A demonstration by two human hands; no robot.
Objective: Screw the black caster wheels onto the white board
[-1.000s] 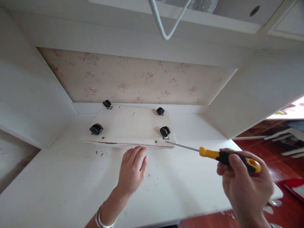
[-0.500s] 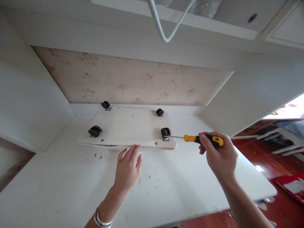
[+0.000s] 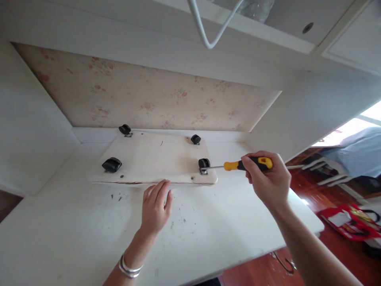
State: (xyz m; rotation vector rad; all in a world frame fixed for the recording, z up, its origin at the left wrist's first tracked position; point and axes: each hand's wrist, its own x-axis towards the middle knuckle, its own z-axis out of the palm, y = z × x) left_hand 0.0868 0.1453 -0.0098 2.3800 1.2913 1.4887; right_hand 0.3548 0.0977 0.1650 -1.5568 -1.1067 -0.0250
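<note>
A white board [image 3: 154, 161] lies upside down on the white desk [image 3: 74, 230], with black caster wheels at its corners. My right hand [image 3: 268, 180] is closed round a yellow and black screwdriver [image 3: 247, 164]. Its metal tip rests at the base of the near right caster [image 3: 204, 164]. My left hand [image 3: 154, 206] lies open on the desk, fingers stretched, fingertips touching the board's front edge. Bracelets circle that wrist.
Flowered wallpaper [image 3: 143, 95] backs the desk nook, with white panels on both sides. A white hanger [image 3: 212, 24] hangs overhead. Dark crumbs dot the desk near the board. To the right, beyond the desk edge, is a red wooden floor with a red bag [image 3: 348, 222].
My right hand moved forward and left, bringing the screwdriver tip from the board's front edge onto the near right caster's base. My left hand stayed put at the front edge.
</note>
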